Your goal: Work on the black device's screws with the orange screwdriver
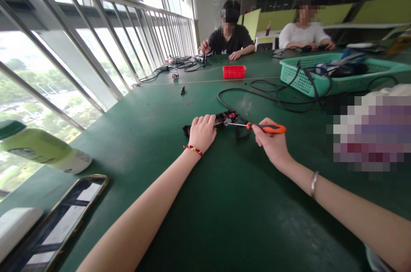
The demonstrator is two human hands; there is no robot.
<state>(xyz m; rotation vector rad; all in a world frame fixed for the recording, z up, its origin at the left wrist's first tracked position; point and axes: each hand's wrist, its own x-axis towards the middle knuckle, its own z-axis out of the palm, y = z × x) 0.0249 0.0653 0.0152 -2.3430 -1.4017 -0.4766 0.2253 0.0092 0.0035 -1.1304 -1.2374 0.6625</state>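
My left hand (203, 131) is wrapped over a long black device (221, 119) lying on the green table, its inner parts exposed at the right end. Between the fingers of my right hand (272, 143) is a screwdriver (268, 128) with an orange and black handle. Its thin metal shaft points left, and the tip reaches the exposed parts; whether it sits in a screw I cannot tell. A black cable (229, 96) runs from the device's right end. Beneath the shaft a black loop-shaped piece (243, 134) shows. My left palm hides the device's middle.
Beyond my hands stand a red tray (234, 72) and a green basket (297, 76) full of tools and cables. A small black part (183, 90) lies ahead. At left are a bottle (48, 150) and a phone (69, 216). Two people sit across the table.
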